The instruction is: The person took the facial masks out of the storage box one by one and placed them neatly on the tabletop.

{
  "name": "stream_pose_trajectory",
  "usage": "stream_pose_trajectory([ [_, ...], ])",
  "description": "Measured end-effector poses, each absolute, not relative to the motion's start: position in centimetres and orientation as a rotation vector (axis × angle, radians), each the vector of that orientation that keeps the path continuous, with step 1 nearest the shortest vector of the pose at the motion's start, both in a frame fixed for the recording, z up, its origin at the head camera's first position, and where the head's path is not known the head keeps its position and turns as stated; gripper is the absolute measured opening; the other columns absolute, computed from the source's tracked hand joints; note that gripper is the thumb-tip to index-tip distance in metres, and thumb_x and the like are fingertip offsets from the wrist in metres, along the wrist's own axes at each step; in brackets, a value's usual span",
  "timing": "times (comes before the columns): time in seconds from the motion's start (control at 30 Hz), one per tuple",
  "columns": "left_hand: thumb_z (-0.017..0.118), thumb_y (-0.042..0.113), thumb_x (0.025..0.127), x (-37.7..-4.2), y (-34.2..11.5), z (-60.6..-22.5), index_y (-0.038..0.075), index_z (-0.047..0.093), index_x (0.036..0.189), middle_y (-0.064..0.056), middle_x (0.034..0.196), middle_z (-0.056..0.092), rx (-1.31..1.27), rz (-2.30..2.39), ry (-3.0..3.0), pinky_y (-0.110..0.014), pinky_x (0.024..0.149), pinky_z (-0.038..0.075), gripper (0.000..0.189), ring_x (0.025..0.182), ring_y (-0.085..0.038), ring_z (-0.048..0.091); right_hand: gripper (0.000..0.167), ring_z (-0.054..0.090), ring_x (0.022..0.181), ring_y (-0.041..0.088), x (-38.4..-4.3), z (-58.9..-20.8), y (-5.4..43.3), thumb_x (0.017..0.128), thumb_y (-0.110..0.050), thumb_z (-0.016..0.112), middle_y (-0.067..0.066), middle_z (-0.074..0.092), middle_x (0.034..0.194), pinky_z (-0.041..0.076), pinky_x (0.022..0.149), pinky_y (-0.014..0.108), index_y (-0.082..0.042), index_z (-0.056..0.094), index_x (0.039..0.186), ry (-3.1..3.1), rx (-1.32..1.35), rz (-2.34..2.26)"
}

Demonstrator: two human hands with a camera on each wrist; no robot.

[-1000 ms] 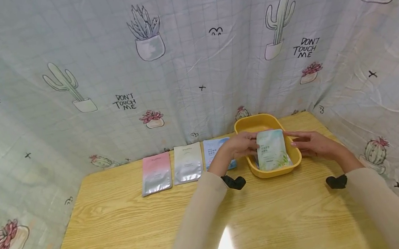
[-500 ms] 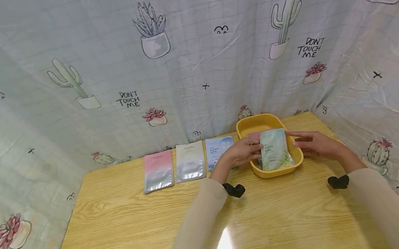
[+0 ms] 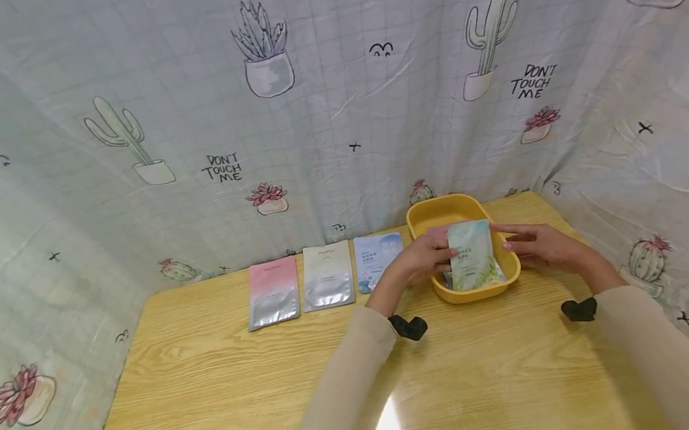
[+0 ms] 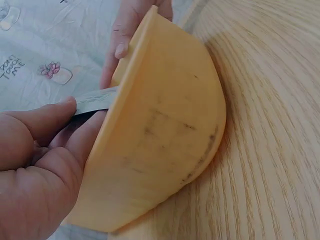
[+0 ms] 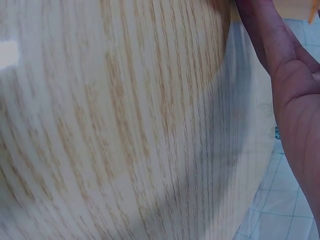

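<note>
My left hand [image 3: 421, 259] pinches the left edge of a green-and-white face mask packet [image 3: 472, 258] inside a yellow plastic basket [image 3: 479, 295]. In the left wrist view, thumb and fingers meet on the packet's edge [image 4: 92, 101] just past the basket's rim. My right hand [image 3: 550, 249] touches the basket's right rim from outside, its fingers fairly straight. Beneath the green packet, part of a pink packet [image 3: 438, 232] shows. Other contents are mostly hidden. The right wrist view catches only part of the right hand [image 5: 292, 80] beside the basket.
Left of the basket, a pink-and-silver packet [image 3: 274, 292], a cream-and-silver packet [image 3: 327, 275] and a light blue packet [image 3: 380, 256] lie in a row on the wooden table [image 3: 224, 386]. A cactus-print curtain [image 3: 321, 106] hangs behind and at both sides.
My left hand has shifted slightly at the green packet's left edge, and more of the pink packet beneath now shows. The right hand stays at the basket's rim.
</note>
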State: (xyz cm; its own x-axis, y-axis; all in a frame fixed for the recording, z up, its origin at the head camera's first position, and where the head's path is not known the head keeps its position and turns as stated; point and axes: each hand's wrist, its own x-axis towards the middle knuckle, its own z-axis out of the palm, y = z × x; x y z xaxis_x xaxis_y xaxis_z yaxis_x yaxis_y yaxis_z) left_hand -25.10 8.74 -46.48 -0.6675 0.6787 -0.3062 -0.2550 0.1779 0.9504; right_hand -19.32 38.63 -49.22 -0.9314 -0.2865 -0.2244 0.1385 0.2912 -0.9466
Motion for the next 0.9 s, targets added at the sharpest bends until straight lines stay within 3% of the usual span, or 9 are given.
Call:
stream_pose_trajectory([
  [0.2,0.056,0.005,0.105,-25.4,8.3,-46.6,-0.010,0.068,0.119,-0.014,0.101,0.073,0.280,1.682,1.587,-0.030,0.079,0.061,0.024,0.082,-0.015,0.070,0.065,0.059,0.112,-0.006,-19.3,-49.4,38.5,0.104,-0.030,0.062,0.028,0.026,0.161,0.057,0.092,0.030,-0.015,0.032,0.160,2.225,-0.111,-1.655],
  [0.33,0.055,0.008,0.105,-25.4,8.1,-46.7,-0.008,0.067,0.121,-0.017,0.106,0.073,0.238,1.753,1.504,-0.031,0.077,0.062,0.025,0.084,-0.018,0.071,0.067,0.060,0.111,-0.005,-19.3,-49.1,38.5,0.104,-0.028,0.062,0.029,0.026,0.161,0.057,0.092,0.030,-0.013,0.029,0.161,2.193,-0.105,-1.684],
  [0.6,0.051,0.013,0.108,-25.2,7.5,-47.2,-0.002,0.060,0.135,-0.022,0.129,0.066,0.241,1.901,1.374,-0.045,0.098,0.054,0.032,0.121,-0.033,0.064,0.069,0.064,0.110,0.003,-19.2,-49.0,38.4,0.103,-0.026,0.063,0.026,0.032,0.158,0.057,0.093,0.033,-0.009,0.028,0.160,2.185,-0.068,-1.694],
  [0.7,0.050,0.012,0.108,-24.9,7.0,-47.2,-0.004,0.059,0.136,-0.023,0.131,0.064,0.254,1.976,1.363,-0.043,0.098,0.054,0.033,0.123,-0.033,0.062,0.068,0.064,0.111,0.004,-19.2,-49.2,38.4,0.103,-0.026,0.063,0.025,0.032,0.158,0.057,0.093,0.033,-0.010,0.029,0.160,2.188,-0.090,-1.695],
  [0.8,0.049,0.009,0.108,-24.6,6.4,-46.6,-0.006,0.057,0.138,-0.026,0.135,0.061,0.280,2.043,1.357,-0.042,0.098,0.053,0.035,0.126,-0.035,0.060,0.065,0.064,0.113,0.003,-19.2,-49.2,38.4,0.103,-0.024,0.063,0.016,0.041,0.154,0.057,0.093,0.033,-0.014,0.032,0.160,2.185,-0.118,-1.709],
  [0.9,0.047,0.007,0.109,-24.2,5.7,-45.8,-0.007,0.056,0.137,-0.023,0.127,0.065,0.290,2.091,1.340,-0.039,0.098,0.054,0.033,0.124,-0.034,0.061,0.064,0.062,0.113,0.000,-19.1,-49.0,38.4,0.104,-0.022,0.062,0.019,0.038,0.156,0.057,0.093,0.033,-0.014,0.033,0.160,2.184,-0.145,-1.707],
])
